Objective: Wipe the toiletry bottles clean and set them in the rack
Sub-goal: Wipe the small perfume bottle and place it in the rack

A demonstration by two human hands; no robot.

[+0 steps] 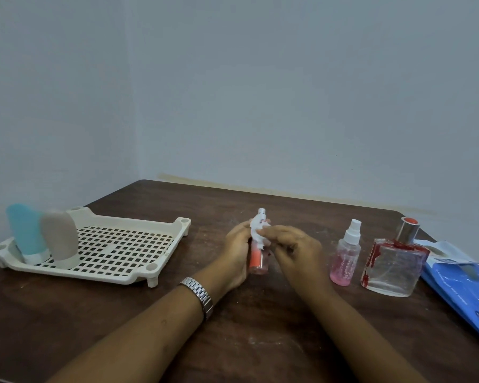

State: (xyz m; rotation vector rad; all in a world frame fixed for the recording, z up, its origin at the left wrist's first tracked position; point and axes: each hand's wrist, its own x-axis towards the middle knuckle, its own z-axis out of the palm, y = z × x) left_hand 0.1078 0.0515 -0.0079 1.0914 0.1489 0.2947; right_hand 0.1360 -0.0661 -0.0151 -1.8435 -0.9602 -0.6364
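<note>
To the right of the rack (127,244), well clear of it and above the table (260,333), the left hand (237,252) has its fingers curled round a slim bottle (257,261) of orange-pink liquid, held upright, while the right hand (291,247) pinches a white wipe (256,234) against the bottle's upper part. In the rack's left end stand a blue bottle (22,230) and a beige bottle (60,239), cap down and touching. Further right of the rack, past the hands, stand a pink spray bottle (346,255) and a square glass bottle (393,264), then a blue packet (459,280)
</note>
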